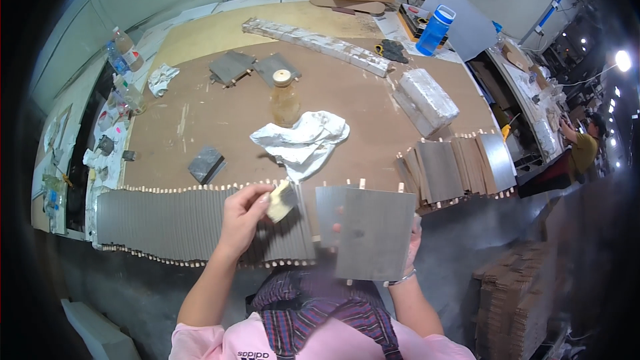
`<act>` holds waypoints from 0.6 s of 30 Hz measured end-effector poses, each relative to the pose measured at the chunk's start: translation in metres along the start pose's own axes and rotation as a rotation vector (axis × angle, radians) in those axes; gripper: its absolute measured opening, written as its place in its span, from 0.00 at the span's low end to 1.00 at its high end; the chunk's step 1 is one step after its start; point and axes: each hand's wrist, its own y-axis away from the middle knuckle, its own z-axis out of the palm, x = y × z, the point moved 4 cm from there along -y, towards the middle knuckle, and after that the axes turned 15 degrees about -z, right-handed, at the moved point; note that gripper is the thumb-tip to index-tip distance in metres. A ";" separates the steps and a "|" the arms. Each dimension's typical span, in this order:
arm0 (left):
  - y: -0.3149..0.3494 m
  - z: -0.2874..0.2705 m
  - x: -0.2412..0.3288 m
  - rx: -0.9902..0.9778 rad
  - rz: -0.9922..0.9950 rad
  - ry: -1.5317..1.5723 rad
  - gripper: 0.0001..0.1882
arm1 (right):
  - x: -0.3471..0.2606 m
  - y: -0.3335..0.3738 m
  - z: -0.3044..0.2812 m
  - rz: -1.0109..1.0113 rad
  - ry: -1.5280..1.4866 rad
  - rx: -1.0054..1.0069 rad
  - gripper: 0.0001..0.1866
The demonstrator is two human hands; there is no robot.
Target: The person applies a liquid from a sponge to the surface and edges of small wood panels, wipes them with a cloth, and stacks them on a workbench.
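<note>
A pale yellow sponge-like pad (280, 204), blackened along one side, is pinched between the thumb and fingers of my left hand (244, 215). It is over the right part of a long row of grey panels (167, 217) standing on edge, with small wooden pegs along their edges. My right hand (415, 243), mostly hidden, grips a flat grey panel (375, 235) with pegs at its top and bottom, upright in front of me. A lighter grey panel (325, 208) shows just left of it, partly covered and blurred. Beyond my hands lies a crumpled white cloth (303, 140).
A capped jar of yellowish liquid (285, 103) stands behind the cloth. A second row of panels (440, 170), a wrapped block (428, 100) and a long whitish bar (317, 45) lie on the brown table. Bottles line the left. Another person (585, 150) is far right.
</note>
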 end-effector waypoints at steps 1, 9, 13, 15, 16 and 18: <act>0.006 -0.019 -0.013 0.055 -0.062 -0.028 0.10 | 0.001 0.000 0.001 0.015 0.014 -0.009 0.56; 0.040 -0.050 0.019 0.706 0.448 -1.152 0.08 | 0.024 -0.008 0.007 0.076 0.035 0.008 0.54; 0.048 0.006 0.019 0.137 0.061 -0.509 0.13 | 0.028 -0.012 0.007 -0.024 0.040 0.131 0.49; 0.051 0.036 -0.016 -0.288 -0.209 -0.142 0.18 | 0.027 -0.013 -0.008 -0.045 0.080 0.145 0.46; 0.047 0.047 -0.031 -0.399 -0.260 -0.212 0.19 | 0.019 -0.008 -0.029 -0.066 0.022 0.098 0.39; 0.050 0.059 -0.047 -0.379 -0.297 0.071 0.16 | 0.013 -0.008 -0.022 -0.092 -0.041 0.050 0.32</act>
